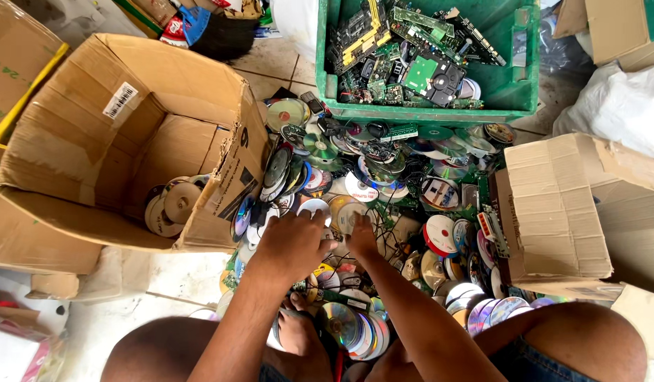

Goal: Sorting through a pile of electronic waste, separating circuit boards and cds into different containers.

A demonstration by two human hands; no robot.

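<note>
1. On the tiled floor (pixel 270 67), between the person's knees, a wide heap of discs (pixel 383 184) mixed with small circuit boards was spread out.
2. The left hand (pixel 293 244) was laid, back upward, on the near part of the heap, and its fingers were curled over a white disc (pixel 314 207); whether the disc was really gripped could not be told.
3. The right hand (pixel 361 237) was pressed into the heap just beside the left one, with the fingers bent down among the discs; it could not be told if anything was grasped by it.
4. At the left side of the heap, a large cardboard box (pixel 122 134) was tipped on its side with its mouth toward the heap, and some pale discs (pixel 172 204) were seen inside it.
5. At the far edge of the heap, a green plastic crate (pixel 511 88) was filled with circuit boards (pixel 404 53).
6. At the right side, a second cardboard box (pixel 553 205) was placed, touching the heap.
</note>
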